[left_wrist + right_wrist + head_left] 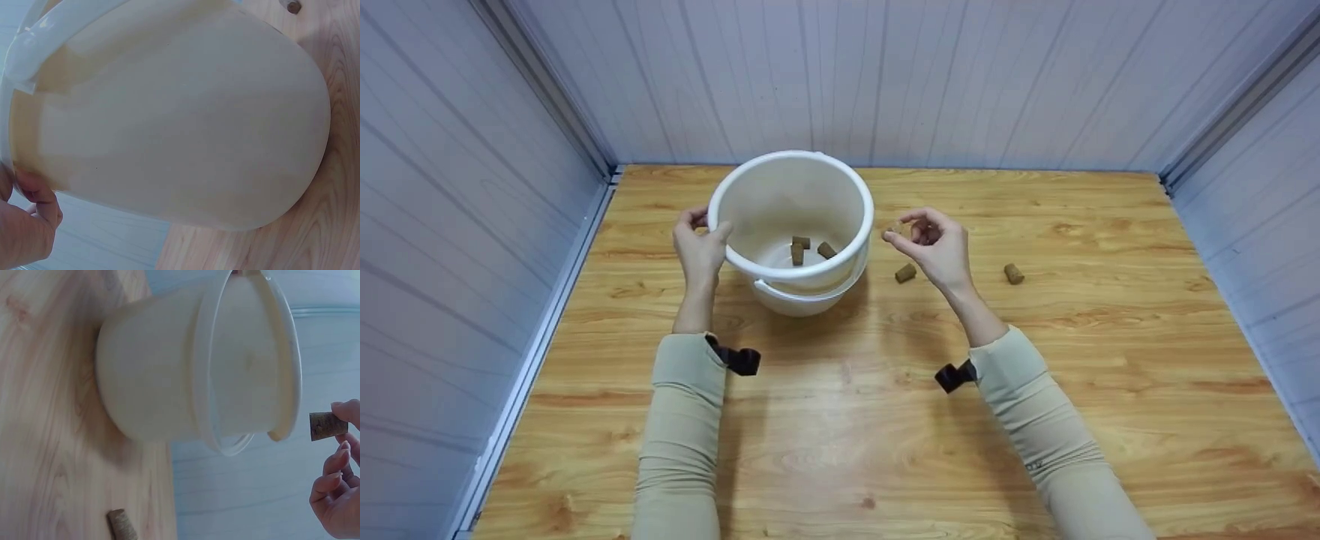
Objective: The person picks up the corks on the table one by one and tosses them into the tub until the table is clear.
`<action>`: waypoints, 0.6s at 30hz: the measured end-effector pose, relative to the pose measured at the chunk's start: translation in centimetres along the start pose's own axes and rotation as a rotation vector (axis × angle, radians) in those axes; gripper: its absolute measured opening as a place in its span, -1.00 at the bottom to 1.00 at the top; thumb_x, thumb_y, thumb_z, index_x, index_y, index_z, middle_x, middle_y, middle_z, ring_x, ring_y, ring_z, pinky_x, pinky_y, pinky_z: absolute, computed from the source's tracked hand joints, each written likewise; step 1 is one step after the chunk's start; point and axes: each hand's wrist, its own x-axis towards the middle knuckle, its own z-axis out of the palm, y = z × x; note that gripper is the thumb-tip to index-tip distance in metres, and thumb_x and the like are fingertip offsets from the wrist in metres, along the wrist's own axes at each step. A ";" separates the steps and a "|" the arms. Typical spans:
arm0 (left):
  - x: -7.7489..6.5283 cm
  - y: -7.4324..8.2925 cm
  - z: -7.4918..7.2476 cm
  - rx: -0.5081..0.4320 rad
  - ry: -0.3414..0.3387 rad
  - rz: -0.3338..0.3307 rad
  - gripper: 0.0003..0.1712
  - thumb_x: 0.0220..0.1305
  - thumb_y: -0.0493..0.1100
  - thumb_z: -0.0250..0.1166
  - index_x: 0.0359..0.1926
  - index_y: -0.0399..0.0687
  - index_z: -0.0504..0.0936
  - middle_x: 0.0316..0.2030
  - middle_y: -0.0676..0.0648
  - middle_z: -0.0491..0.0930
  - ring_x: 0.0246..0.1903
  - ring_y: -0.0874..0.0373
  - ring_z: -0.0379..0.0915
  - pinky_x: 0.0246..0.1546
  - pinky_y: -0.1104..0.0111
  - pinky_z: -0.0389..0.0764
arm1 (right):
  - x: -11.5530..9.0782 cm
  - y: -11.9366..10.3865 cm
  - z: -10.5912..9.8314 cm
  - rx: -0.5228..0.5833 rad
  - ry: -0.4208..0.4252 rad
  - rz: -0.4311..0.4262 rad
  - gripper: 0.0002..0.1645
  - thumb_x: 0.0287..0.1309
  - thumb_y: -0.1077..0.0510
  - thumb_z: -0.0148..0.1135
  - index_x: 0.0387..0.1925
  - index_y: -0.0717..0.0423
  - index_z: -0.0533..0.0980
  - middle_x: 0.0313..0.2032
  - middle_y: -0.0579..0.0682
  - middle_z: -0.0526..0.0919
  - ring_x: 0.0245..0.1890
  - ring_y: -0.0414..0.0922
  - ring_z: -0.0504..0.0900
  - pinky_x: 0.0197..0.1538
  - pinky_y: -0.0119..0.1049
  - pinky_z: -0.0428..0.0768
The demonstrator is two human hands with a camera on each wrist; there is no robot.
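Note:
A white bucket (791, 289) stands on the wooden table, its handle hanging down at the front. My left hand (700, 247) grips the bucket's rim at the left side, thumb over the edge and fingers outside; the left wrist view shows the fingers (42, 197) curled at the rim. Beside the rim's right side, my right hand (937, 247) pinches a brown cork (327, 426) between thumb and fingertips, raised at about rim height. Inside the bucket several corks lie on the bottom, one of them a cork (797, 253) near the middle.
One loose cork (905, 273) lies on the table (840, 450) just below the right hand, and another cork (1014, 274) lies farther right. Pale panel walls (840, 82) enclose the table at the back and both sides.

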 end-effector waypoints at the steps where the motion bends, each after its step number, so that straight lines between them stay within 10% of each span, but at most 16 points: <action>1: 0.0 0.0 0.0 -0.003 0.000 0.000 -0.57 -0.14 -0.47 0.16 -0.11 -0.40 0.45 -0.38 -0.06 0.36 -0.46 0.19 0.32 -0.39 0.40 0.52 | 0.1 -0.2 0.2 0.005 -0.006 -0.004 -0.73 -0.21 0.31 0.36 -0.40 0.40 0.53 -0.68 0.05 0.36 -0.71 -0.25 0.26 -0.66 -0.52 0.22; 18: 0.0 0.1 -0.1 0.006 -0.019 -0.018 -0.57 -0.12 -0.45 0.15 -0.10 -0.38 0.43 -0.38 -0.05 0.34 -0.58 0.23 0.30 -0.47 0.48 0.48 | 1.3 -2.4 3.1 0.032 -0.062 -0.001 -0.72 -0.23 0.35 0.36 -0.40 0.43 0.51 -0.68 0.08 0.36 -0.69 -0.22 0.27 -0.64 -0.52 0.21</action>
